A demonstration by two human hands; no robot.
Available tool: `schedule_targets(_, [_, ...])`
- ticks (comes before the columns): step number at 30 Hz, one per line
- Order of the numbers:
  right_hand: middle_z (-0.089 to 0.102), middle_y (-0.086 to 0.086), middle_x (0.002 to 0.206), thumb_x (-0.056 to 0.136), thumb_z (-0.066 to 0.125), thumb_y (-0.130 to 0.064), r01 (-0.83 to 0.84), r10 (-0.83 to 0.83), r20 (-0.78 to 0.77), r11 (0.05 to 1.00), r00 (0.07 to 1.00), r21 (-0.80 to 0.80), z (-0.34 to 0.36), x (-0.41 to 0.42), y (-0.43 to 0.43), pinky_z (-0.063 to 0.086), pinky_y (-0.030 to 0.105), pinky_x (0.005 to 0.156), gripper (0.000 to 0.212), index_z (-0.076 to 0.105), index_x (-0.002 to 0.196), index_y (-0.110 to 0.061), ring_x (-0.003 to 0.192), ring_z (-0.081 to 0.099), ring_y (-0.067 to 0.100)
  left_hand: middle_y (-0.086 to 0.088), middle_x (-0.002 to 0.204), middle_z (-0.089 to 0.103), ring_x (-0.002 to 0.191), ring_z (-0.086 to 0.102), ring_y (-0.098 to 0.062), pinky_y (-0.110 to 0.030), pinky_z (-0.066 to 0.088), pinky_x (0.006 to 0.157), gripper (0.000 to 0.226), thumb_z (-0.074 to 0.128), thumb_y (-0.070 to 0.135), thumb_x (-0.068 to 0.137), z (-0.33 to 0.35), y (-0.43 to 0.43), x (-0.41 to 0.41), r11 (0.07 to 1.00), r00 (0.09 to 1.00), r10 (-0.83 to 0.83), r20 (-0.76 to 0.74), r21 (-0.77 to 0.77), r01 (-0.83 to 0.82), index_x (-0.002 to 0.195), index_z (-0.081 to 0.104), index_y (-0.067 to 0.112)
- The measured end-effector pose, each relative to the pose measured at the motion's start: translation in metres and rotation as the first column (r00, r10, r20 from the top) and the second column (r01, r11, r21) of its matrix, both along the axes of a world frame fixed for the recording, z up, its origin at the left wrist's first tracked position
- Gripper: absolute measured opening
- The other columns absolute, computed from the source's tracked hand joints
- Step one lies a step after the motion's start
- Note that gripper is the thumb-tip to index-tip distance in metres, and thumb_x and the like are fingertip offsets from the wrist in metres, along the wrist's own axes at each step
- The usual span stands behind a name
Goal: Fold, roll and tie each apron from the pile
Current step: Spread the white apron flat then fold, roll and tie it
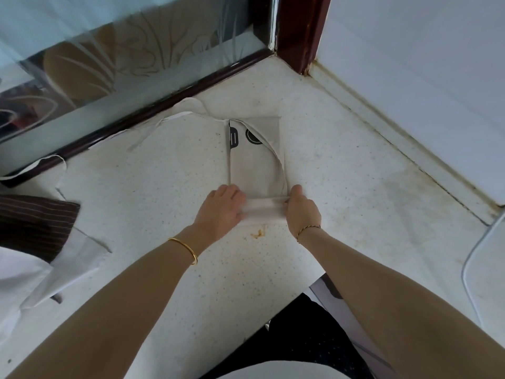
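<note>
While folded, apron w/ 2 hands gripping roll.

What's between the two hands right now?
In the head view, the rolled end of the beige apron spans the gap between the left hand and the right hand, which grip its two ends.

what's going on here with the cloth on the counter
A person is rolling up a folded pale apron on a speckled counter. The left hand and right hand grip the two ends of the roll at the near edge; most of the apron still lies flat beyond it. Its ties trail off to the left. More aprons, one dark striped, wait at the left edge.
</note>
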State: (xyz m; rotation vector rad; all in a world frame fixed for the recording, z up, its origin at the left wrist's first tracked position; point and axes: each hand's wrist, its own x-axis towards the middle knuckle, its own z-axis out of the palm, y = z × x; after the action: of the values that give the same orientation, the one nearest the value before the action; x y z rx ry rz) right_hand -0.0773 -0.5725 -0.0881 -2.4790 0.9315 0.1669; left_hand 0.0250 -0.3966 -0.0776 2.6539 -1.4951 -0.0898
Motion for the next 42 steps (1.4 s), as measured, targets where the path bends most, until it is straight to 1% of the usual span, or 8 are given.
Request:
schedule_targets(5, [0.044,0.010,0.103,0.080,0.057,0.005,-0.200,0.201,-0.020,0.954,0.979,-0.223,0.001,-0.003,-0.006,0.038,0.028,0.051,0.035,0.044,0.111,-0.007,0.070,0.043,0.021,-0.003,0.121,0.043,0.109,0.042,-0.021,-0.029,0.040,0.089,0.053,0.066,0.043,0.081,0.003,-0.009,0.003,0.966,0.989,-0.098,-0.111,0.227,0.121,0.120,0.045,0.014])
schedule_targets(9, [0.057,0.009,0.092,0.072,0.074,-0.012,-0.434,0.496,0.091,0.823,0.864,-0.366,-0.007,-0.015,-0.015,0.048,0.034,0.052,0.020,0.062,0.086,-0.004,0.073,0.053,0.028,-0.004,0.121,0.044,0.108,0.043,-0.020,-0.028,0.044,0.086,0.040,0.062,0.031,0.087,0.007,-0.015,0.008,0.971,0.982,-0.087,-0.167,0.207,0.122,0.118,0.047,0.012])
schedule_targets(12, [0.057,0.004,0.110,0.081,0.060,-0.050,-0.508,0.530,-0.004,0.811,0.848,-0.291,-0.008,-0.024,-0.022,0.051,0.039,0.071,0.045,0.061,0.103,-0.010,0.093,0.054,0.027,-0.003,0.116,0.050,0.100,0.047,-0.018,-0.027,0.044,0.082,0.029,0.055,0.026,0.090,0.007,-0.012,0.012,0.986,0.968,-0.052,-0.244,0.140,0.088,0.116,0.051,0.013])
schedule_targets(15, [0.058,0.007,0.114,0.079,0.067,-0.031,-0.517,0.541,-0.004,0.800,0.841,-0.304,-0.008,-0.024,-0.024,0.050,0.038,0.072,0.038,0.060,0.107,-0.007,0.097,0.056,0.031,-0.001,0.106,0.056,0.090,0.054,-0.017,-0.021,0.038,0.072,0.022,0.051,0.022,0.093,0.009,-0.010,0.013,0.999,0.941,0.016,-0.337,0.045,-0.001,0.113,0.055,0.014])
schedule_targets(18, [0.061,0.008,0.104,0.083,0.060,-0.009,-0.461,0.496,0.087,0.848,0.864,-0.261,-0.005,-0.020,-0.024,0.046,0.034,0.066,0.022,0.062,0.104,-0.005,0.093,0.055,0.030,-0.001,0.103,0.059,0.088,0.057,-0.018,-0.023,0.040,0.072,0.024,0.052,0.025,0.095,0.012,-0.007,0.012,0.993,0.907,0.105,-0.409,-0.006,-0.117,0.115,0.055,0.013])
schedule_targets(29, [0.052,0.000,0.077,0.095,0.051,-0.027,0.005,-0.040,0.110,0.954,0.993,0.300,0.006,-0.004,-0.025,0.039,0.029,0.060,0.016,0.046,0.095,-0.012,0.072,0.049,0.019,-0.006,0.103,0.053,0.083,0.056,-0.020,-0.025,0.045,0.067,0.040,0.062,0.024,0.090,0.004,-0.002,0.003,0.880,0.642,0.386,-0.662,0.055,-0.473,0.121,0.041,0.009])
schedule_targets(37, [0.049,0.006,0.076,0.099,0.040,-0.023,0.087,-0.089,0.002,0.975,0.996,0.204,0.004,0.012,-0.014,0.037,0.031,0.055,0.014,0.039,0.094,-0.010,0.073,0.049,0.026,-0.011,0.101,0.051,0.086,0.056,-0.026,-0.034,0.050,0.073,0.041,0.060,0.022,0.092,0.007,-0.012,0.003,0.862,0.673,0.442,-0.593,0.074,-0.501,0.121,0.037,0.005])
schedule_targets(42, [0.045,0.003,0.070,0.100,0.041,-0.022,0.080,-0.067,-0.087,0.986,0.994,0.147,0.006,0.020,-0.013,0.032,0.028,0.050,0.016,0.034,0.092,-0.010,0.075,0.049,0.026,-0.014,0.117,0.045,0.104,0.046,-0.028,-0.037,0.049,0.086,0.034,0.058,0.023,0.090,0.002,-0.008,-0.002,0.969,0.963,0.246,-0.107,0.043,-0.243,0.118,0.048,0.006])
